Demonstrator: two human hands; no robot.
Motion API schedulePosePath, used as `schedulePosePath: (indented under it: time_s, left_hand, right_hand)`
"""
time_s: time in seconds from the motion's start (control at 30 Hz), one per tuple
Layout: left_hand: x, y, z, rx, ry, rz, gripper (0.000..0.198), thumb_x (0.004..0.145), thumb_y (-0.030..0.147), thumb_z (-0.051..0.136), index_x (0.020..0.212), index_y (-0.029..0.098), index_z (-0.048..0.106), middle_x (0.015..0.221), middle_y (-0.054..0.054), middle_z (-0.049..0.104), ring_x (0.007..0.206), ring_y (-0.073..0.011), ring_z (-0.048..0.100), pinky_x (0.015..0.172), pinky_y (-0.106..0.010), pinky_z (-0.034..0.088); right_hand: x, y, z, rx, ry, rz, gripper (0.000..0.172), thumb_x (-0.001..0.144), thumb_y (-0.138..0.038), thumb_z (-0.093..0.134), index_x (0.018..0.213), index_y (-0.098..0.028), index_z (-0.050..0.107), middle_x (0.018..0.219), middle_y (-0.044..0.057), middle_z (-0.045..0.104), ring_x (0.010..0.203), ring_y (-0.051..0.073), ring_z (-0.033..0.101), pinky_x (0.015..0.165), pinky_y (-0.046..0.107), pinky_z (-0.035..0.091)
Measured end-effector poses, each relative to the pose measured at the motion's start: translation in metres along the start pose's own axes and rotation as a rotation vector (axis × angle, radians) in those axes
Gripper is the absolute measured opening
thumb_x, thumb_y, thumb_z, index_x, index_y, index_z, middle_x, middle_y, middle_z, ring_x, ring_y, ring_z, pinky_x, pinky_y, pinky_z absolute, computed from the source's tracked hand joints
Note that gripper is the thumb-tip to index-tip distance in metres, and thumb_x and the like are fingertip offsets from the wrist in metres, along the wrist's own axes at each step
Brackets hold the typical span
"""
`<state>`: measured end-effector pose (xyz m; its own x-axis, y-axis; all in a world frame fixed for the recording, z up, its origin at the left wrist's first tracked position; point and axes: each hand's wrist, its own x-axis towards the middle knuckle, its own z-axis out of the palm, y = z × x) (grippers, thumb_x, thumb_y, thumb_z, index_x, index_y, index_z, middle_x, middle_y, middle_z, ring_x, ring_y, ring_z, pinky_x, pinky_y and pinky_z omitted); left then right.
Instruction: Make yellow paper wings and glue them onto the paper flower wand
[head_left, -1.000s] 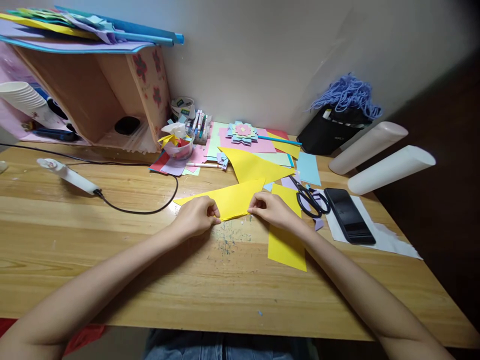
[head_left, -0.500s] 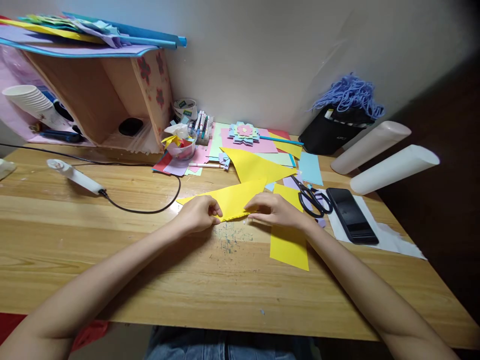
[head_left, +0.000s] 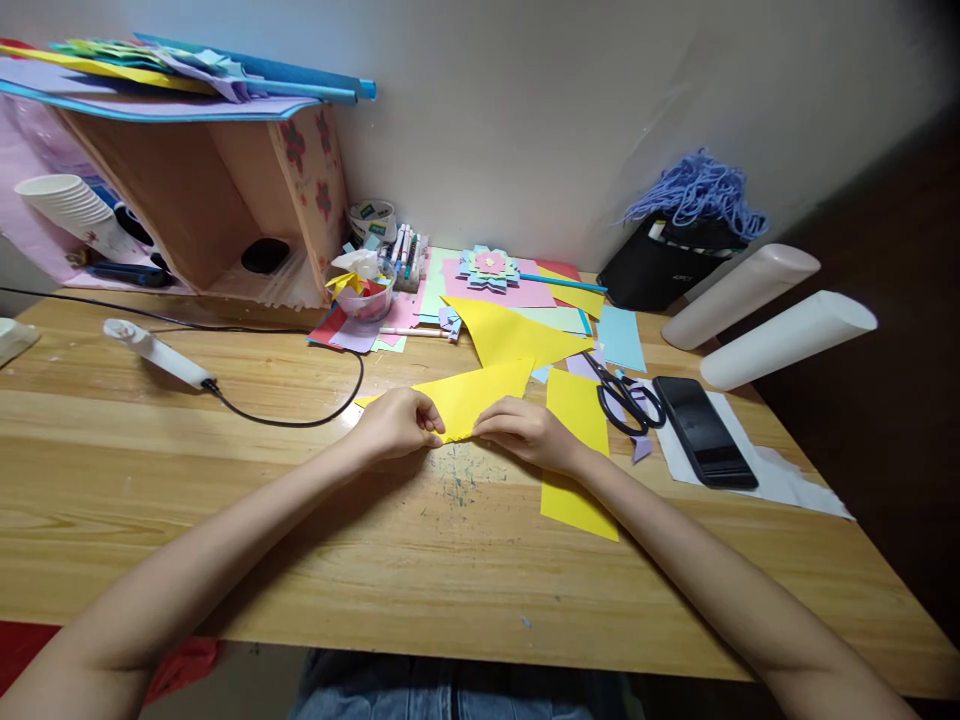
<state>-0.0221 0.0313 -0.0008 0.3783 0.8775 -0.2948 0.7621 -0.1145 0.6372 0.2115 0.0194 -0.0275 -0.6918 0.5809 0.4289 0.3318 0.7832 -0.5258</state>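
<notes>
A yellow sheet of paper (head_left: 480, 392) lies at the middle of the table, its near edge between my two hands. That edge looks narrowly folded or rolled. My left hand (head_left: 401, 422) pinches its left part with thumb and fingertips. Close by on the right, my right hand (head_left: 529, 430) grips the same edge, fingers pressed together and thumb hidden beneath them. Under my right wrist lies a yellow paper strip (head_left: 577, 410). Another yellow piece, roughly triangular (head_left: 517, 335), rests just behind the sheet.
Black-handled scissors (head_left: 626, 400) and a phone (head_left: 703, 430) lie at right, before two white paper rolls (head_left: 787, 340). A corded white glue gun (head_left: 157, 352) is at left. Behind stand a cardboard box (head_left: 307, 210), a tub of scraps (head_left: 364, 295) and a layered paper flower (head_left: 489, 268).
My right hand has moved left along the paper's near edge, closer to my left hand, and its fingers have closed on it. My left hand stays in place.
</notes>
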Motion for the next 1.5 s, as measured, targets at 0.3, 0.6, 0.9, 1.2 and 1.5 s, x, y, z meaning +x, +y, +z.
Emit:
schedulePosePath:
  time_s: [0.3,0.6,0.9,1.2,1.5]
  left_hand:
    - [0.003,-0.004,-0.002,-0.038,-0.022,0.019,0.021,0.057,0.033,0.072,0.075,0.021,0.072,0.069,-0.001,0.068,0.063,-0.0146,0.059,0.053,-0.023,0.038]
    - [-0.015,0.021,0.008,0.25,0.157,0.292,0.026,0.078,0.043,0.059,0.083,0.018,0.067,0.086,-0.005,0.066,0.074,-0.0174,0.058,0.059,-0.025,0.037]
    - [-0.049,0.052,0.0,0.086,0.221,0.414,0.021,0.088,0.027,0.048,0.086,0.017,0.066,0.083,-0.005,0.066,0.075,-0.0149,0.057,0.067,-0.026,0.04]
    - [-0.056,0.062,-0.02,-0.115,-0.033,0.256,0.022,0.083,0.035,0.055,0.076,0.019,0.069,0.071,0.001,0.067,0.066,-0.0123,0.057,0.059,-0.023,0.038]
    - [-0.011,0.026,0.008,0.679,0.102,0.461,0.018,0.086,0.012,0.045,0.091,0.013,0.063,0.087,-0.009,0.062,0.079,-0.0196,0.058,0.068,-0.03,0.042]
  right_hand:
    - [-0.002,-0.001,-0.001,-0.287,-0.021,-0.132,0.017,0.089,-0.015,0.049,0.091,-0.015,0.065,0.087,0.01,0.069,0.077,0.017,0.062,0.063,0.029,0.05]
    - [0.004,-0.011,0.004,-0.413,0.028,-0.088,0.018,0.087,-0.012,0.045,0.082,-0.015,0.063,0.079,0.009,0.067,0.073,0.018,0.059,0.064,0.03,0.049]
    - [0.018,-0.056,-0.049,-0.015,-0.097,0.214,0.01,0.087,-0.022,0.052,0.082,-0.019,0.06,0.08,0.004,0.065,0.076,0.016,0.059,0.069,0.028,0.047]
    - [0.018,-0.084,-0.059,0.105,-0.117,0.434,0.011,0.086,-0.025,0.054,0.079,-0.02,0.061,0.076,0.001,0.065,0.07,0.013,0.059,0.064,0.024,0.045]
    - [0.008,-0.014,-0.008,-0.096,-0.05,0.31,0.01,0.085,-0.014,0.052,0.085,-0.018,0.061,0.084,0.006,0.064,0.081,0.018,0.058,0.071,0.031,0.046]
